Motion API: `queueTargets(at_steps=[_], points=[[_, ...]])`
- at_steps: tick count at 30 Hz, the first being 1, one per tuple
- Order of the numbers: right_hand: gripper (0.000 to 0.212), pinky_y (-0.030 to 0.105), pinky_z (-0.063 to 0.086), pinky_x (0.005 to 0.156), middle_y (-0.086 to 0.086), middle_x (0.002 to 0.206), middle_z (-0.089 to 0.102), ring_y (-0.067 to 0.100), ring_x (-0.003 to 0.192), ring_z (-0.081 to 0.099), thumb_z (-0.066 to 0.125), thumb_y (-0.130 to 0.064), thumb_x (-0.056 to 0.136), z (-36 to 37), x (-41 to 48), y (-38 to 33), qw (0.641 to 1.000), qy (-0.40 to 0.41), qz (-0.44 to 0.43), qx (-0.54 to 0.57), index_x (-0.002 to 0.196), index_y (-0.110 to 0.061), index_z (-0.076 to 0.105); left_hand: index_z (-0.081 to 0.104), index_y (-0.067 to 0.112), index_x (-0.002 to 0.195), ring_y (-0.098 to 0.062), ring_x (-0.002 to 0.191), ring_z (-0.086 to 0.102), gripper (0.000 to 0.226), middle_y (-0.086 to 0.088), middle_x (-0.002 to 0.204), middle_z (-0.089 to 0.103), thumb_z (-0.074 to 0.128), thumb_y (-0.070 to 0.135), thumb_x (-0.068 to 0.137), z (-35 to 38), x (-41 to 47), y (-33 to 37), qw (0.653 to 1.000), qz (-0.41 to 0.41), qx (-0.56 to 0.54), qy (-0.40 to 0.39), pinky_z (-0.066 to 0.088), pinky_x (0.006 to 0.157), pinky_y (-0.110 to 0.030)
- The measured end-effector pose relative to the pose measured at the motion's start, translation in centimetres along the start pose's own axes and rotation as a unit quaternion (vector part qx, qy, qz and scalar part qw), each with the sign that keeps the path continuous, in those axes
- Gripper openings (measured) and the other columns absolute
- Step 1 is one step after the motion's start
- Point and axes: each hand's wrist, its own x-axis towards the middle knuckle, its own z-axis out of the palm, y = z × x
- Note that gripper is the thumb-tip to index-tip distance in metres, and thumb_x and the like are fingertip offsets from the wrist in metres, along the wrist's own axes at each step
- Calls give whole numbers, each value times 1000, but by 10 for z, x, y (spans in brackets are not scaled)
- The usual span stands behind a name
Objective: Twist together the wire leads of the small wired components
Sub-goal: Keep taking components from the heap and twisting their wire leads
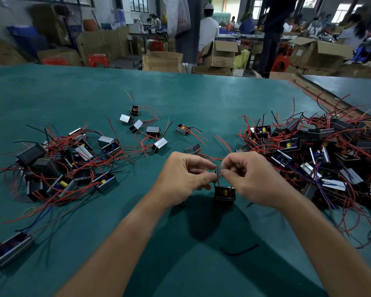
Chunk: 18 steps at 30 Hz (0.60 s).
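The small black component (pixel 225 193), with a yellow part inside, sits just below and between the two hands. Whether it rests on the green worktop (pixel 201 99) or hangs by its wires cannot be told. Its red leads (pixel 217 176) rise straight up into the grip. The left hand (pixel 185 177) pinches them between thumb and forefinger, and the right hand (pixel 252 179) pinches them from the other side, fingertips almost meeting.

The twist seems to be under way. It would go best with one hand anchoring the leads low while the other rolls the ends, so the wires wrap each other evenly. The pull should be gentle to spare the joints. Tangled heaps lie at the left (pixel 69 163) and right (pixel 319 157), well apart from the work.
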Motion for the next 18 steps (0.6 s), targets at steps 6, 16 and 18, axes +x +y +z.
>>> queueTargets(at_steps=[6,16,18], points=[[25,23,30,46,-10,48,43,6,47,34,63,-6,87,-4,-3,-7,999,-34,-2,0,67,-19,61,73,5,79,-14,54,60,15,-2,64,70,75,-9,76,0,-1,-1,999,9,-12,-40,55,54,-25],[22,23,31,45,-8,46,44,7,45,34,63,-2,85,-5,-4,-9,1000,-13,-2,17,66,-14,60,77,10,71,-8,48,55,7,0,56,68,76,8,77,1,-2,-4,978,98,165,85,52,52,-33],[21,25,34,47,-7,48,48,7,46,38,65,-5,85,-4,-4,-8,1000,4,-2,28,67,-14,62,77,11,70,-2,48,53,7,8,52,65,76,9,77,3,-5,-3,974,125,167,94,49,51,-30]])
